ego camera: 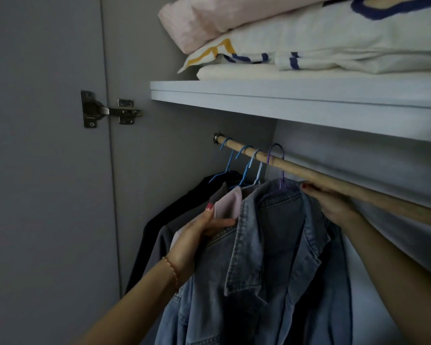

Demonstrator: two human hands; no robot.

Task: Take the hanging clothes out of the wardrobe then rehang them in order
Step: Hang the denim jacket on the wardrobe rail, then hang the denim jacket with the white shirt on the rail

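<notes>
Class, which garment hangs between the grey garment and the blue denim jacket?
A pale pink shirt on a light hanger, seen in the head view, between grey garment and denim jacket.

The head camera is looking forward and slightly upward, close into the wardrobe, facing the rail point(309, 170) and shelf point(284, 95).

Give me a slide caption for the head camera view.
Both hands steady a denim jacket on its purple hanger at the wooden rail, beside three other hung garments.

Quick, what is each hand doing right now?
Left hand: grips the denim jacket at its left shoulder.
Right hand: holds the jacket's right shoulder, just under the wooden rail.
</notes>
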